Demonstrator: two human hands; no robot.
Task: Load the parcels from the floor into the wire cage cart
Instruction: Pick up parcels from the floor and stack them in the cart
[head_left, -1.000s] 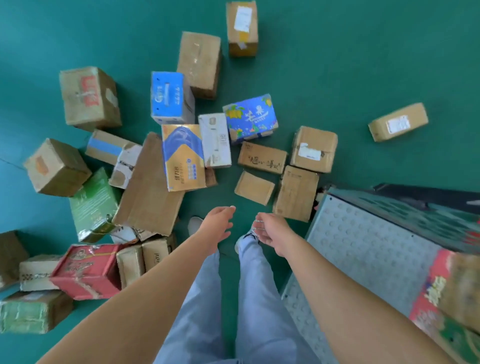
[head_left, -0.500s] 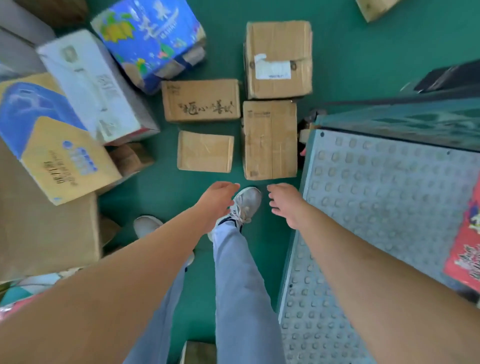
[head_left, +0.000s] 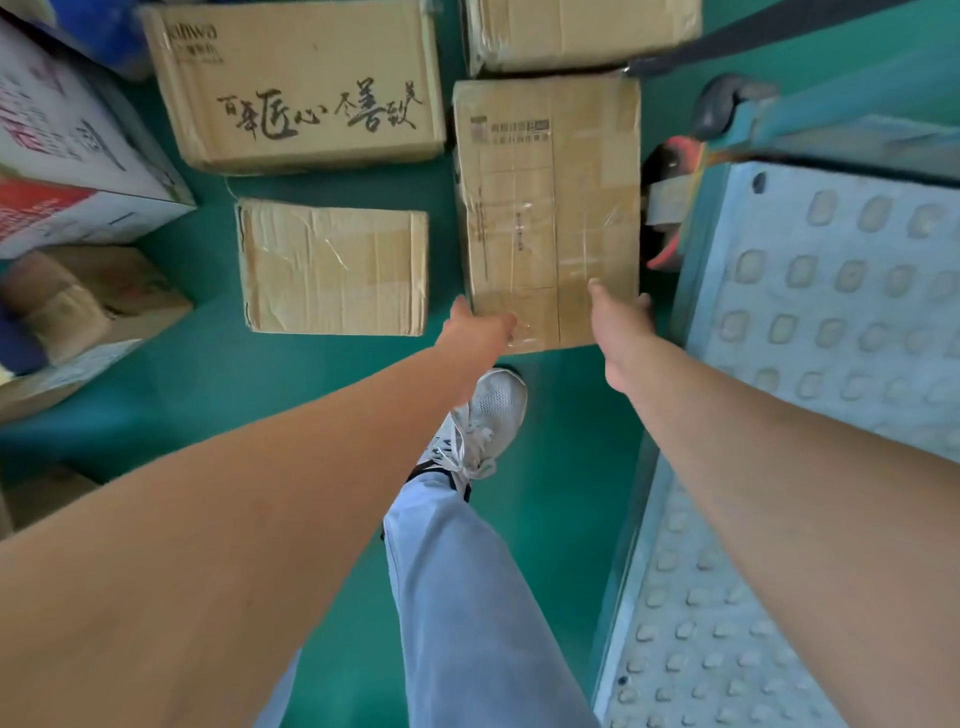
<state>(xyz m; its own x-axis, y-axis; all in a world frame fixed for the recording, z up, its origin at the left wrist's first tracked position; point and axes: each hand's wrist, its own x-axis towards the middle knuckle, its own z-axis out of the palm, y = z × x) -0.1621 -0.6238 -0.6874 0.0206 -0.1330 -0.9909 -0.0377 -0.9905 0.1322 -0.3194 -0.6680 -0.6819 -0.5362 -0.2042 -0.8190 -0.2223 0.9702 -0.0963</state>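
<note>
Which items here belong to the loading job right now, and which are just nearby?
In the job:
- tall taped parcel
- left hand and right hand, both at its near end
- cart deck

Nearby:
- calligraphy box
- small creased box
- white shoe

The long brown parcel is the only box showing whole. Its near corners are hiding under both hands: the left hand is curling its fingers out of sight under the near-left corner, and the right hand is doing the same at the near-right, so how firmly they're gripping can't be told. Beyond the parcel, a plain box is getting chopped by the top edge. Left of it, the white printed box is running off the left edge, blurry. Right of it, the cart deck is getting cut off, and its caster is mostly hiding behind the parcel.
</note>
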